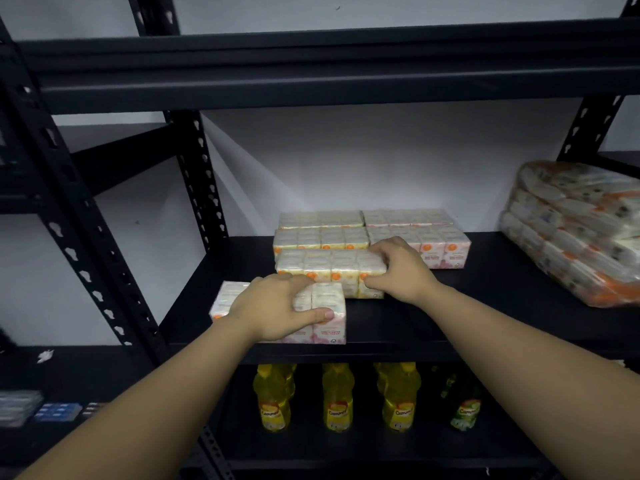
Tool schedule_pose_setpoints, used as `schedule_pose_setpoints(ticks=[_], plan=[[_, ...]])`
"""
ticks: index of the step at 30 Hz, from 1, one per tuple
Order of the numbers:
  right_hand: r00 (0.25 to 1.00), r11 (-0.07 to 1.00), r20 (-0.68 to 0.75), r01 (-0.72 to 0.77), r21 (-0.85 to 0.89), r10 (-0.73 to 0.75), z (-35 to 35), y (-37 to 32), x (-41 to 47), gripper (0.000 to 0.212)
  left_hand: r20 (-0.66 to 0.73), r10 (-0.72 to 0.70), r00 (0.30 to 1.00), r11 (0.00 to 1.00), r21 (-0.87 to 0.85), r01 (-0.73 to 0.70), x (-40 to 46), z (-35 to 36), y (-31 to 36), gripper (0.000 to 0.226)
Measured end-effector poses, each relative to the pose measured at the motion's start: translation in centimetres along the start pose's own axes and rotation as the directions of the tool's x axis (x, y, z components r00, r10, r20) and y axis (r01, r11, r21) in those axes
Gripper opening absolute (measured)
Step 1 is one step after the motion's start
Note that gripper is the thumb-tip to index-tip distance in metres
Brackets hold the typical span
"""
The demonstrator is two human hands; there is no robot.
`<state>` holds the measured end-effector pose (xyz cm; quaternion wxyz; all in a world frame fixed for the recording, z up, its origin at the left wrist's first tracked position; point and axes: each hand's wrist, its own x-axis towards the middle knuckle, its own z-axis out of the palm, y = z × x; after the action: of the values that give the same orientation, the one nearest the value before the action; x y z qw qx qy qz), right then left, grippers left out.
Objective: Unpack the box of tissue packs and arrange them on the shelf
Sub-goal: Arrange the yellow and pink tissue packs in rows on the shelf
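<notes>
On the black shelf before us, we grip one tissue pack with our left hand, fingers over its top and thumb curled on its front, near the front edge at seven o'clock. Our right hand holds the right end of a second pack lying just behind, at the centre. Four more packs sit in rows behind at twelve o'clock. At three o'clock leans a large wrapped bundle. Below, at six o'clock, stand yellow bottles.
</notes>
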<state>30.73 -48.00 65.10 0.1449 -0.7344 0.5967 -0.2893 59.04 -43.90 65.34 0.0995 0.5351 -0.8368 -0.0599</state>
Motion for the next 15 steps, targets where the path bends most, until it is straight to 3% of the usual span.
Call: schedule_pose_setpoints(ticks=[5,9,15], plan=[[0.994,0.994,-0.084,-0.055,0.094,0.063,0.7,0.7,-0.3,0.048,-0.006,0.002,1.000,1.000,-0.002,-0.002,0.0,0.1,-0.1,0.101],[0.988,0.971,-0.102,-0.092,0.220,0.116,1.4,0.5,0.1,0.050,-0.024,0.000,1.000,1.000,-0.012,0.000,0.0,0.1,0.0,0.096],[0.983,0.959,-0.111,-0.116,0.258,0.148,1.9,0.1,0.6,0.051,-0.014,-0.005,1.000,1.000,-0.019,0.005,0.0,0.1,0.0,0.100]])
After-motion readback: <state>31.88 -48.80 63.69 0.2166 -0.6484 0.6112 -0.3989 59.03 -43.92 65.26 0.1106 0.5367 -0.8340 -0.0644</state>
